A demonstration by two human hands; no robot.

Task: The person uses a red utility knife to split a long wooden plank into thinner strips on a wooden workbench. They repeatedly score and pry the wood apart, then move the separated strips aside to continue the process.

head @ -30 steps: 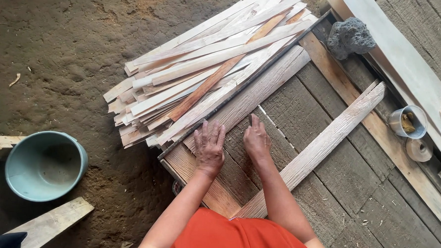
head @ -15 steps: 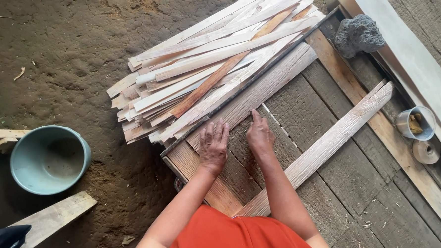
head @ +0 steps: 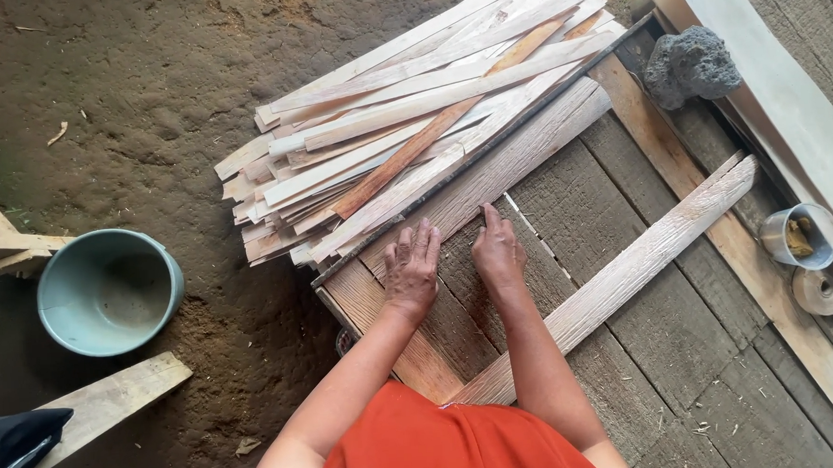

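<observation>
Left hand (head: 410,267) lies flat, fingers spread, palm down on the grey wooden board (head: 466,288), gripping nothing; right hand (head: 498,251) rests just beside it, open and flat on the same board. Just beyond the fingertips lies the stack of pale wood slats (head: 412,122). Farther right sit a dark rough stone (head: 692,65) and a small cup (head: 799,236); well to the left stands a teal bucket (head: 108,290).

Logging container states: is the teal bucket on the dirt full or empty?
Empty: the teal bucket stands upright, its bare inner bottom showing.
</observation>
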